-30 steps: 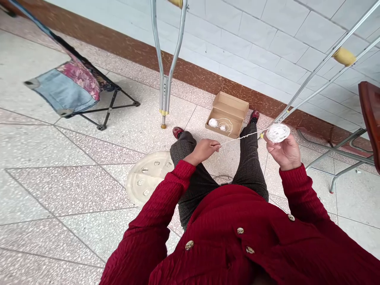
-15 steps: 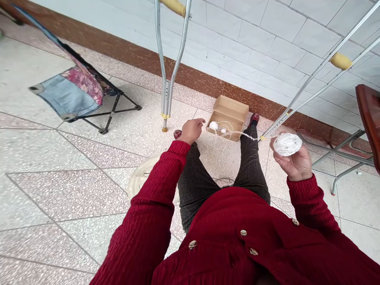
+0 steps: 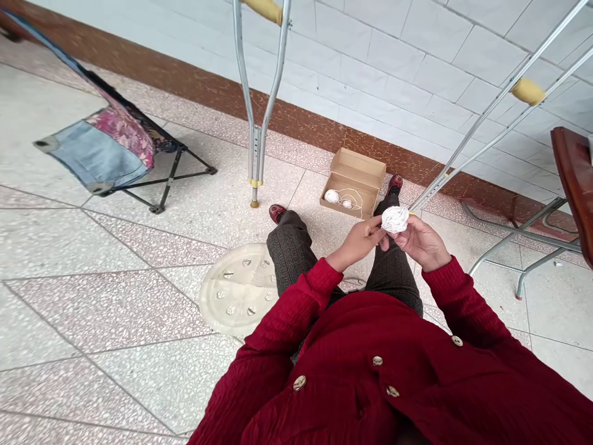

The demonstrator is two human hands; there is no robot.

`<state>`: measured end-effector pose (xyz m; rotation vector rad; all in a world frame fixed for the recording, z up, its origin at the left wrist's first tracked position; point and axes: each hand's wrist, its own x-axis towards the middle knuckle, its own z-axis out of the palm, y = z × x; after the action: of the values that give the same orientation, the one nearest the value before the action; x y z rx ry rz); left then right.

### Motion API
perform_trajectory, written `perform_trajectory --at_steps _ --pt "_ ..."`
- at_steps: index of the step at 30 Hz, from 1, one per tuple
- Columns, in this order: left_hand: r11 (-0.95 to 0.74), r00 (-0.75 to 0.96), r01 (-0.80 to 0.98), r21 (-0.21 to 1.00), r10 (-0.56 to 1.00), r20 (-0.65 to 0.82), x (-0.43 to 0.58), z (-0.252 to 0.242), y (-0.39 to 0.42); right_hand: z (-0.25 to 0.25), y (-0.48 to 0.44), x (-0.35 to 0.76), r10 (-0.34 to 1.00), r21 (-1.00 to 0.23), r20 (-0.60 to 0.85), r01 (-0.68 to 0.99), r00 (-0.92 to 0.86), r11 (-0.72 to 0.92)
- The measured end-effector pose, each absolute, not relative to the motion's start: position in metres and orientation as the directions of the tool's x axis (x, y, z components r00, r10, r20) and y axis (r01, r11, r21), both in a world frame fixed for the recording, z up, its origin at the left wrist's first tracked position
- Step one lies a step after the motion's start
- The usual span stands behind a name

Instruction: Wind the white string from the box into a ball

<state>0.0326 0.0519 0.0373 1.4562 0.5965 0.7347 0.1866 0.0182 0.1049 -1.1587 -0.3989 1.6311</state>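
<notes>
Yarn ball (image 3: 395, 219) is raised in front of the person, above the right trouser leg (image 3: 391, 266); directions that follow are read from the ball as seen in the head view. At 10 o'clock, on the floor, an open cardboard box (image 3: 359, 163) holds a white ball (image 3: 332, 196), a smaller white ball (image 3: 347, 203) and loose loops of strand. At 12 o'clock, just past the ball, is the right shoe (image 3: 395, 184). One metal crutch (image 3: 482, 123) slants away at 2 o'clock, its lower end running down behind the ball and hand; another crutch (image 3: 254, 148) stands well apart towards 10 o'clock. A folding chair (image 3: 99, 157) lies far off at 9 o'clock, and a round cream disc with holes (image 3: 231, 284) at 8, its edge partly covered by the left leg. A brown seat on metal legs (image 3: 574, 179) is at 3.

Right hand (image 3: 422, 242): fingers curved and closed around the ball's right side and underside. Left hand (image 3: 359, 243): fingers bent, tips against or just beside the ball at 8 o'clock; whether they pinch a strand, I cannot tell.

The yarn ball is white, roundish and slightly uneven, with criss-crossing strands over its surface, larger-looking than either ball in the box.
</notes>
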Motion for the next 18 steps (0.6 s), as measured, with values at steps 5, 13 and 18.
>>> perform_trajectory --at_steps 5,13,18 --pt "-0.166 0.618 0.188 0.968 0.786 0.015 0.009 0.015 0.041 0.102 0.01 0.2 0.866 -0.749 -0.494 -0.543 0.074 -0.38" --pt "-0.276 0.608 0.45 0.849 0.791 -0.065 -0.029 -0.033 0.035 0.128 0.011 0.229 0.901 -0.803 -0.384 -0.555 0.201 -0.218" --pt "-0.357 0.576 0.634 0.686 0.81 -0.111 -0.047 -0.044 0.049 0.159 0.009 0.227 0.914 -0.846 -0.327 -0.506 0.238 -0.171"
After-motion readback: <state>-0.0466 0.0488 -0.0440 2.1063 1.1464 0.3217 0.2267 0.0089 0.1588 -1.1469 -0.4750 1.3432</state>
